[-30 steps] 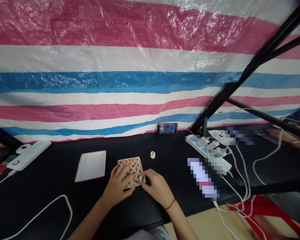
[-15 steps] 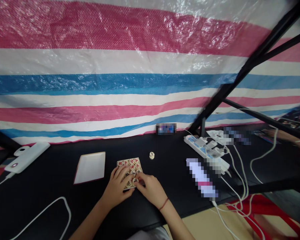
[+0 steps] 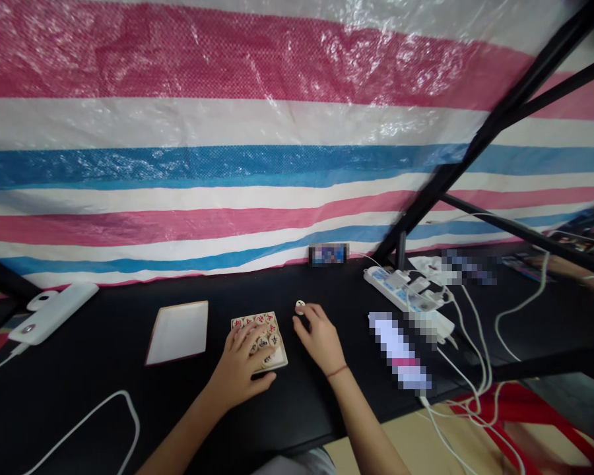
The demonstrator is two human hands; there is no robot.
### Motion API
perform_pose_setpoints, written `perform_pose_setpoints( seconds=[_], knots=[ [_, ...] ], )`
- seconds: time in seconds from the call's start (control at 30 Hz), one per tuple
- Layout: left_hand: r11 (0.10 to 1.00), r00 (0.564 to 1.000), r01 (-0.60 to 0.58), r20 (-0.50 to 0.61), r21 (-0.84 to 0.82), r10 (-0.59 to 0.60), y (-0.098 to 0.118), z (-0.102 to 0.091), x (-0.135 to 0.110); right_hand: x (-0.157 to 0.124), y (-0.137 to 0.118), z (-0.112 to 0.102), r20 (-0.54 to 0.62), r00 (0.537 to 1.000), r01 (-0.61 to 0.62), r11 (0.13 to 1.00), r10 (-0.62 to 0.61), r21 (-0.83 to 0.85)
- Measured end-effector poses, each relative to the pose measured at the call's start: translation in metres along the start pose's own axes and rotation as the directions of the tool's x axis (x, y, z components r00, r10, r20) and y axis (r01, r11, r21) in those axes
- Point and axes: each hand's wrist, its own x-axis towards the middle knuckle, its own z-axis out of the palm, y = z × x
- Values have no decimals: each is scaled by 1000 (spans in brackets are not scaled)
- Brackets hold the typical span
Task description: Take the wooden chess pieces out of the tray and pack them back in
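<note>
A shallow square box (image 3: 279,360) holds rows of round Chinese chess pieces (image 3: 272,328) with red and black characters. My left hand (image 3: 238,364) lies over the box's left side, fingers spread on the pieces and thumb at the near edge; some pieces are hidden under it. Bare white box floor shows at the near right corner. Right of the box, a small stack of Chinese chess pieces (image 3: 299,306) stands on the black table. My right hand (image 3: 321,336) is at this stack, fingertips at its near side, thumb and fingers apart; whether they touch it I cannot tell.
A white box lid (image 3: 179,333) lies left of the box. A white device (image 3: 54,313) with a cable is further left. To the right are a phone (image 3: 400,353), a loaded power strip (image 3: 400,290) and cables. Another phone (image 3: 329,254) leans by the striped sheet. Another person's arm shows far right.
My right hand has moved from the box's near right corner, up and right, to the stacked pieces. The box's near right corner is now uncovered. My left hand stays on the box.
</note>
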Motion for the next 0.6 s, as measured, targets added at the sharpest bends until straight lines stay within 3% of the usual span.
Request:
perform_pose_setpoints(
  seconds=[0.1, 0.23, 0.47, 0.6],
  knots=[
    [1000, 998, -28, 48, -12, 29, 3, 3, 7, 19, 16, 7, 12, 999, -46, 983, 49, -179],
    [999, 996, -44, 83, -23, 46, 3, 9, 9, 29, 25, 23, 151, 988, -10, 978, 42, -207],
    [999, 993, -51, 109, -10, 52, 4, 10, 10, 31, 27, 28, 108, 994, 9, 994, 3, -111],
    [997, 999, 40, 27, -60, -39, 7, 5, 14, 23, 15, 16, 39, 999, -20, 989, 14, 149]
  ],
)
